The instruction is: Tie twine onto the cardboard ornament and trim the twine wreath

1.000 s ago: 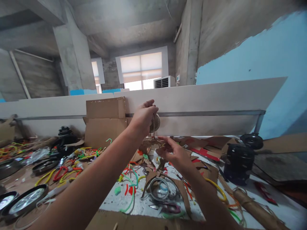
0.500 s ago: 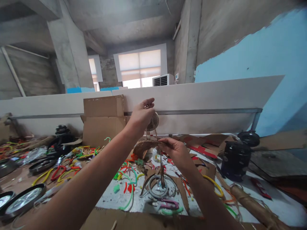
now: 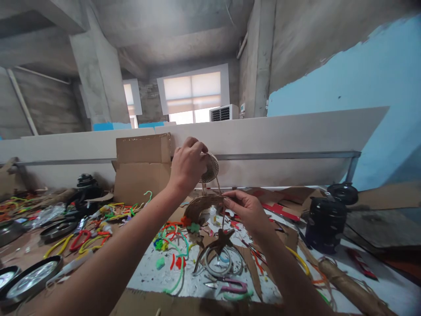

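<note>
My left hand point(image 3: 189, 163) is raised, its fingers closed at the upper end of a thin brown cord point(image 3: 216, 177). Behind those fingers shows a round ribbed disc point(image 3: 210, 169), partly covered. Lower and to the right, my right hand point(image 3: 245, 205) pinches the cord where it meets the tip of a curved, twine-wrapped crescent point(image 3: 197, 206). Orange and green flower shapes sit at the crescent's lower left. Below my right fingertips, a brown star point(image 3: 221, 240) hangs on the cord above some pale rings point(image 3: 219, 261).
Purple-handled scissors point(image 3: 232, 285) lie near the front cardboard edge. Coloured pipe cleaners point(image 3: 179, 263) and a small white bottle point(image 3: 213, 215) are scattered about. A black canister point(image 3: 325, 224) stands right, near a twine roll point(image 3: 342, 281). A cardboard box point(image 3: 141, 171) rises behind.
My left hand has turned, its fingers now curling downward over the cord. The hanging star has swung from edge-on to facing me. My right hand keeps its pinch, slightly shifted right.
</note>
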Tool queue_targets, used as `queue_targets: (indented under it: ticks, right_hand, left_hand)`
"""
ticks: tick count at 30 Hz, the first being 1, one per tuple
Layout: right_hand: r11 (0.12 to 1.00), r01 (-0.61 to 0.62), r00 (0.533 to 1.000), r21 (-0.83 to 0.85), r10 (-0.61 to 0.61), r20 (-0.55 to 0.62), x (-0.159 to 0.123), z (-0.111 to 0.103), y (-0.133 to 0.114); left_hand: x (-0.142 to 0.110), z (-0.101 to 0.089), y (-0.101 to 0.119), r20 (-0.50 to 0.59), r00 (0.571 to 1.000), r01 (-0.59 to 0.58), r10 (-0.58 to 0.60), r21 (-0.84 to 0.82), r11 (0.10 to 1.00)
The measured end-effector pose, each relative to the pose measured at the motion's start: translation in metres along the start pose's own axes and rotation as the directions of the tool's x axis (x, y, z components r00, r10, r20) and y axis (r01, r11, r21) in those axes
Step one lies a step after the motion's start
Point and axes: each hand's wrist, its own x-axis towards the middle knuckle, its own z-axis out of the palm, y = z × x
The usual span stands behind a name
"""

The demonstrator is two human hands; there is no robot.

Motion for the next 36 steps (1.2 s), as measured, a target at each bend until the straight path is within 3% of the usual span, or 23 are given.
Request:
queue_targets:
  ticks: [6,8,10,12,16,19,28,36]
  right_hand:
    - [1.000,-0.017,1.000,0.002,0.017,0.011,0.000,0.001,-0.007]
    - [1.000,-0.014,1.000,0.012,0.015,-0.008,-0.001,-0.001,-0.007]
    - [1.000,-0.006,1.000,0.025,0.007,-0.018,-0.001,-0.003,-0.007]
    - [0.999,0.000,1.000,0.032,0.001,-0.020,-0.002,-0.007,-0.008]
    - [1.000,-0.006,1.000,0.003,0.006,-0.023,-0.002,-0.013,-0.013]
    - [1.000,-0.014,1.000,-0.004,0.014,-0.023,-0.001,-0.014,-0.014]
    - [0.999,0.044,0.996,-0.007,-0.045,-0.075,0.004,-0.012,0.003]
    - [0.999,0.042,0.997,-0.023,-0.043,-0.071,0.004,-0.014,0.003]
  left_hand:
    - [-0.001,-0.002,0.002,0.040,0.998,0.046,-0.047,0.026,0.999]
    - [0.001,-0.003,0.003,0.129,0.985,0.126,-0.117,-0.062,0.990]
    - [0.003,-0.003,0.005,0.283,0.930,0.299,-0.235,-0.211,0.931]
    - [0.004,-0.004,0.005,0.420,0.855,0.462,-0.305,-0.349,0.815]
    - [0.004,-0.005,0.003,0.517,0.802,0.560,-0.298,-0.480,0.675]
    - [0.003,-0.006,0.001,0.516,0.801,0.569,-0.304,-0.499,0.653]
    - [0.007,-0.016,0.006,0.468,0.790,0.589,-0.397,-0.398,0.703]
    - [0.008,-0.025,-0.006,0.416,0.843,0.520,-0.340,-0.474,0.710]
